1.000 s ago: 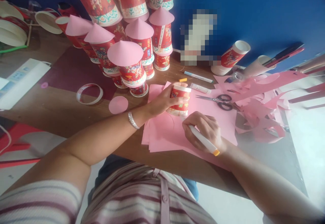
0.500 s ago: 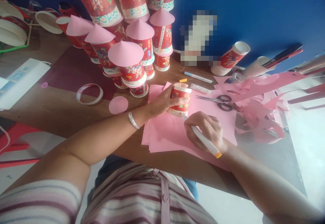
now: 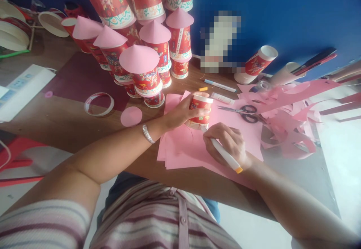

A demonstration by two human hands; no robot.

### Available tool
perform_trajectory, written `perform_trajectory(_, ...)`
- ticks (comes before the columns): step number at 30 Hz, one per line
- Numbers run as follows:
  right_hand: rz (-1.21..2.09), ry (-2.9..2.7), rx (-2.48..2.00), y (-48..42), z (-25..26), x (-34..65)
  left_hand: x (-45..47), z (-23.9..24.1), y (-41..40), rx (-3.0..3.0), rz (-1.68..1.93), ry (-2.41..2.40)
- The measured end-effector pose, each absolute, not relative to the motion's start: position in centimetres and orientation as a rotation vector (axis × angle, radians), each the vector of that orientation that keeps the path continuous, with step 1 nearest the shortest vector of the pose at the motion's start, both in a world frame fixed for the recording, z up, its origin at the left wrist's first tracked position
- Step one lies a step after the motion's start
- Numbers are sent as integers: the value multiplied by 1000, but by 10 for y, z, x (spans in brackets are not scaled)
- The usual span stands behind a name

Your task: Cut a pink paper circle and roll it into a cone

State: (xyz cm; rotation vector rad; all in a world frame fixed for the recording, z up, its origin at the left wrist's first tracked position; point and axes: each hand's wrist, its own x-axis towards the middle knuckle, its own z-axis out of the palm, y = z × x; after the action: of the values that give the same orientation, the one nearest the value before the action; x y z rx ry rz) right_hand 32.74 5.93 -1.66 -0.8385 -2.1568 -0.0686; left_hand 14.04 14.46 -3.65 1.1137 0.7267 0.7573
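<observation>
My left hand [image 3: 180, 113] is wrapped round a red paper cup [image 3: 200, 110] that stands upside down on a stack of pink paper sheets [image 3: 180, 147]. My right hand [image 3: 228, 143] grips a white pen with an orange end [image 3: 227, 157], its tip down at the base of the cup on the pink paper. A faint curved line shows on the sheet beside the cup. A silver bracelet [image 3: 147, 134] sits on my left wrist.
Stacked red cups topped with pink paper cones [image 3: 139, 59] stand behind. A pink paper circle [image 3: 131, 116], a cut cup ring [image 3: 99, 104], scissors [image 3: 242, 113], markers [image 3: 220, 85], a lying cup [image 3: 256, 64] and pink scraps [image 3: 284, 121] lie around. A white device [image 3: 22, 91] sits left.
My right hand has shifted slightly back to the left along the cup's base with the pen. My left hand and the cup have stayed put.
</observation>
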Motion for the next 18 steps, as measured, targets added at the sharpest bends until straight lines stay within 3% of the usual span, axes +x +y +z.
perform_trajectory(18, -113, -2152, -836, 61, -18, 329, 139, -43, 147, 1161, 765, 715)
